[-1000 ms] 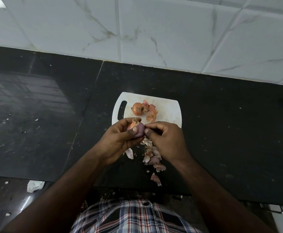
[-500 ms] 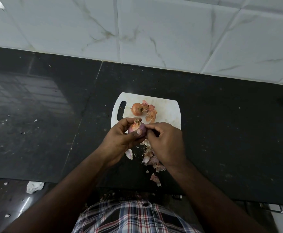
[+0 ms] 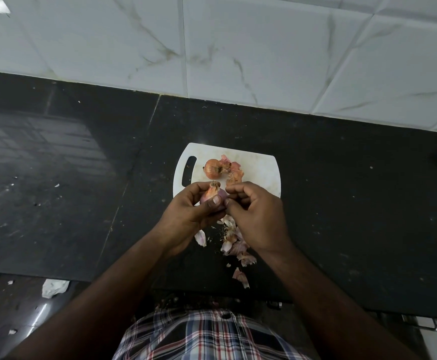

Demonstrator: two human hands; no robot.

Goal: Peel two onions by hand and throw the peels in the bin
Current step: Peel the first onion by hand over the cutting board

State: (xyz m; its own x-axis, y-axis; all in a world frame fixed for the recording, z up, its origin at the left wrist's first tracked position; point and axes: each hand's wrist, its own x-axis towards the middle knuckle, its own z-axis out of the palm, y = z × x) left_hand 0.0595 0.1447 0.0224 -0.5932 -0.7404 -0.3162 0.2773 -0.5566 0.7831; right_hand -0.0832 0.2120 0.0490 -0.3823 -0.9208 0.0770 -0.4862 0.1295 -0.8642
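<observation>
My left hand [image 3: 190,216] grips a partly peeled onion [image 3: 213,194], purple flesh showing and a dry papery tip pointing up. My right hand [image 3: 257,216] has its fingers curled against the onion's right side, pinching at its skin. A second onion [image 3: 213,168], still in its orange skin, lies on the white cutting board [image 3: 259,170] with loose orange peels [image 3: 234,174] beside it. A heap of pink and white peels [image 3: 234,241] lies on the black counter below my hands. No bin is in view.
The black stone counter [image 3: 355,203] runs across the view, with a white marbled tile wall [image 3: 238,48] behind it. Scraps of white paper [image 3: 53,287] lie on the dark floor at the lower left. Metal drawer handles [image 3: 425,324] show at the lower right.
The onion has turned slightly in my left hand and its dry tip now stands higher. My right fingers have shifted up along the onion's right side.
</observation>
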